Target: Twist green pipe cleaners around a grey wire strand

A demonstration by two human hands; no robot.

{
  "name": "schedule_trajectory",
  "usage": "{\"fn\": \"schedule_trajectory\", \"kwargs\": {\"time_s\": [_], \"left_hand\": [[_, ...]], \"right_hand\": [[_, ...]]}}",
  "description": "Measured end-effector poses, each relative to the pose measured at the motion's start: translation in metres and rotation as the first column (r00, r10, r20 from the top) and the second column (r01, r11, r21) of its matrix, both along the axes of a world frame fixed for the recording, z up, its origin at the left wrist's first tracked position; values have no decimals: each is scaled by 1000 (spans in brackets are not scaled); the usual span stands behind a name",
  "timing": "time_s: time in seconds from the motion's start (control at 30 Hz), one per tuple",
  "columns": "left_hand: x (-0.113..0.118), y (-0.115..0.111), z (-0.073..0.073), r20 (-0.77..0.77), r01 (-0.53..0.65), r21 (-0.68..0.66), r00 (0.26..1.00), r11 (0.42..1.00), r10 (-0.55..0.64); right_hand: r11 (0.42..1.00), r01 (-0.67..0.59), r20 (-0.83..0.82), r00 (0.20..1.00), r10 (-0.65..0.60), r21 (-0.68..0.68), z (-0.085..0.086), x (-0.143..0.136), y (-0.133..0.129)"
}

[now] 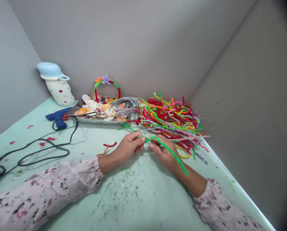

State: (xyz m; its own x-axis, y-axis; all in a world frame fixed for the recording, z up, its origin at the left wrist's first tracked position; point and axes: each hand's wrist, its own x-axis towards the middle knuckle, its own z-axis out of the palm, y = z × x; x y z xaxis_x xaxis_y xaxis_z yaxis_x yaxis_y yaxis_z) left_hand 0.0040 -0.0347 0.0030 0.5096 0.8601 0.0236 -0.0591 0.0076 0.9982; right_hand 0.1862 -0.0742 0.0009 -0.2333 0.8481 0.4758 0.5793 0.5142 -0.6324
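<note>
Fingers of left hand (134, 142) pinch green pipe cleaner (173, 154); right hand (164, 152) curls around it. Forearms angle inward over speckled mint table (143, 199), grey walls (138, 41) behind and right.

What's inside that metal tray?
Seashells fill the metal tray, with a coil of grey wire over its right side and black cable crossing its left. Whatever lies beneath the shells is covered.
</note>
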Motion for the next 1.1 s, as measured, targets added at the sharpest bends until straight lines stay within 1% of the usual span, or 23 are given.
{"fn": "schedule_trajectory", "kwargs": {"time_s": [0.33, 0.53, 0.77, 1.1], "left_hand": [[1, 0, 0, -26, -2, -1, 1000, 1000, 2], [1, 0, 0, -33, -13, -13, 999, 1000, 13], [1, 0, 2, -25, -23, -19, 999, 1000, 22], [2, 0, 0, -12, -17, -33, 1000, 999, 16]], "right_hand": [[1000, -22, -92, 995, 22, 0, 2, -4, 0], [1000, -3, -77, 997, 4, 18, 0, -3, 0], [994, 5, -76, 997, 4, 112, -4, -3, 1], [989, 7, -27, 1000, -3, 149, -2, -3, 0]]}}
